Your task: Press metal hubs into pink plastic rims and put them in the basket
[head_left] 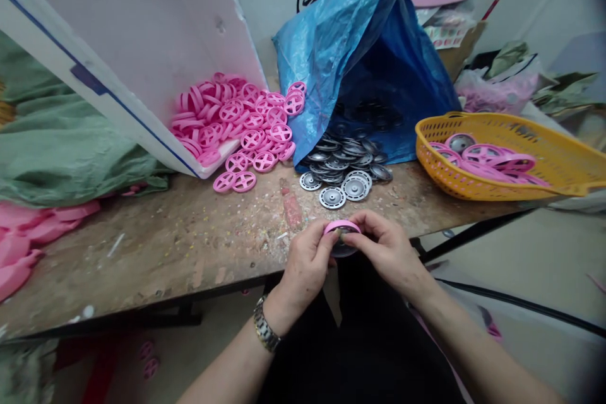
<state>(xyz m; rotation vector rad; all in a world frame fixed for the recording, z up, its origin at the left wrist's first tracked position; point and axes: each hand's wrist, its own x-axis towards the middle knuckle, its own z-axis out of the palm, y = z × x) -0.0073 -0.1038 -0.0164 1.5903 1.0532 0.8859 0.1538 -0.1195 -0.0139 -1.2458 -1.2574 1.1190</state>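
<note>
A pink-rimmed, dark-centred round plastic wheel [344,248] is gripped between the left hand [305,260] and right hand [389,252], thumbs on its face — likely light, stiff, slightly slippery — best held by opposite rim edges.

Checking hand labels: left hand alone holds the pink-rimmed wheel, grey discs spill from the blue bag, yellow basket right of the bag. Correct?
Not quite: the head view shows the left hand and right hand both holding the pink-rimmed wheel. Grey discs spilling from the blue bag, and the yellow basket right of it, stand as stated.
</note>
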